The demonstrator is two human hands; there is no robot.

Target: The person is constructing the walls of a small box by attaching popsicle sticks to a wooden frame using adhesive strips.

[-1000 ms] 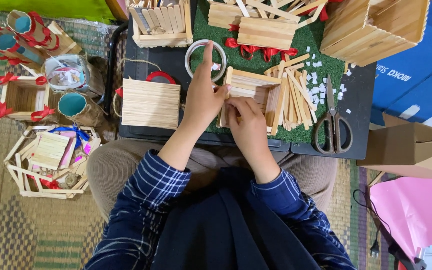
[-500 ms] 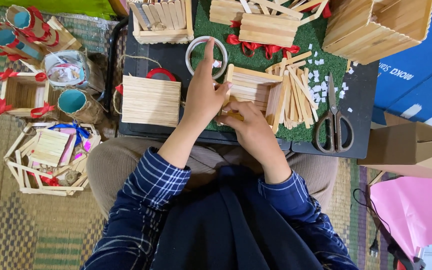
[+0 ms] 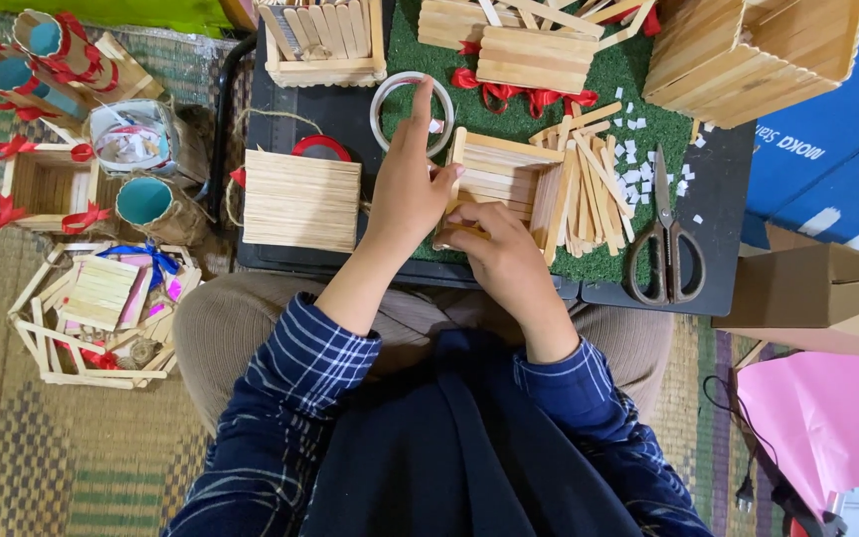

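Note:
A small open box of craft sticks (image 3: 509,179) sits on a green mat (image 3: 648,99) on the black lap board. My left hand (image 3: 410,184) presses against the box's left wall, index finger pointing up over a roll of clear tape (image 3: 390,89). My right hand (image 3: 494,254) grips the box's near edge from below. A flat panel of glued sticks (image 3: 300,199) lies just left of my left hand. Loose sticks (image 3: 589,189) are piled right of the box.
Scissors (image 3: 663,249) lie at the board's right. Finished stick boxes (image 3: 748,50) and red ribbons (image 3: 509,94) crowd the far side. On the woven floor mat at left stand ribboned tubes (image 3: 32,50), a small crate (image 3: 47,184) and a hexagonal stick basket (image 3: 96,308). Cardboard (image 3: 827,293) sits right.
My left index finger has stretched up over the tape roll. My right hand has shifted slightly left along the box's near edge. The box stays in place.

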